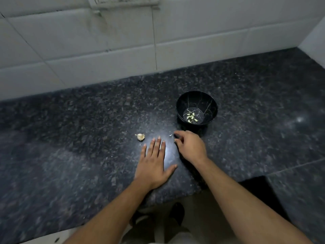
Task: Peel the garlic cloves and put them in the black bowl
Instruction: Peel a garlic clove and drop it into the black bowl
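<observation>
The black bowl [197,107] stands on the dark granite counter [88,138] and holds several peeled pale-green garlic cloves [191,117]. A partly used garlic head [140,137] with papery skin lies left of the bowl. My left hand [154,163] rests flat on the counter, fingers straight, just below and right of the garlic head. My right hand [190,146] hovers in front of the bowl with its fingers loosely curled downward. A tiny scrap of skin [170,135] lies just left of its fingertips. I cannot see anything held in the right hand.
A white tiled wall [123,50] runs along the back of the counter, with a side wall at the far right. The counter's front edge has a cut-out below my arms, where the floor and my feet show.
</observation>
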